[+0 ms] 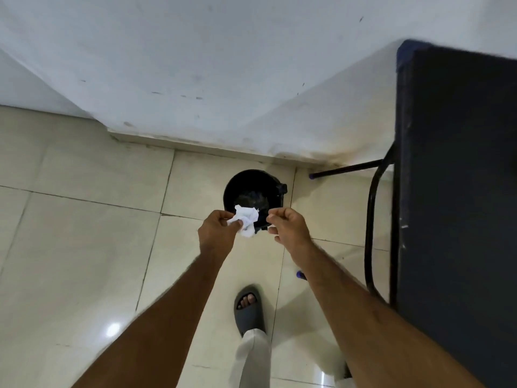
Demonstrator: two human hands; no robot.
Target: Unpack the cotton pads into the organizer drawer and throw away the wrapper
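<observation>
A crumpled white wrapper [246, 219] is pinched in the fingers of my left hand [216, 231], directly over the near rim of a round black bin [251, 183] on the floor. Dark trash lies at the bottom of the bin. My right hand [285, 225] hovers just right of the wrapper, fingers curled loosely, with nothing visible in it. The cotton pads and the organizer drawer are out of view.
The bin stands on cream floor tiles against a white wall [195, 79]. A dark table [458, 191] with black metal legs [372, 219] fills the right side. My foot in a grey slide sandal [249, 309] is planted behind the bin.
</observation>
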